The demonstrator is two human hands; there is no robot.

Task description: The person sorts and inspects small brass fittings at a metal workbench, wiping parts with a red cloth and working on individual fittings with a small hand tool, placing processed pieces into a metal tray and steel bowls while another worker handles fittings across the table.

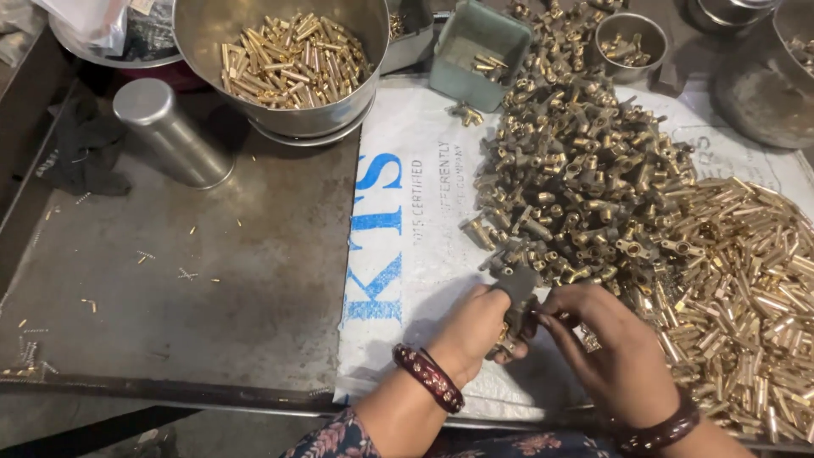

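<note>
2 hands meet at 6 o'clock on the white sack (441, 254): the left hand (471, 332) is clenched around a grey fitting (515, 288), and the right hand (606, 348) pinches at it. This seems the assembling step; next needs a careful fit from the pile (577, 170) at 12 o'clock.

A grey metal table (212, 280) carries everything. A white sack (441, 246) lies under the fingers (500, 298), brass parts (577, 170) heaped just beyond them.

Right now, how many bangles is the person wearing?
2: one dark red bangle on the left wrist, one brown bangle on the right wrist. Sleeves may hide others.
</note>
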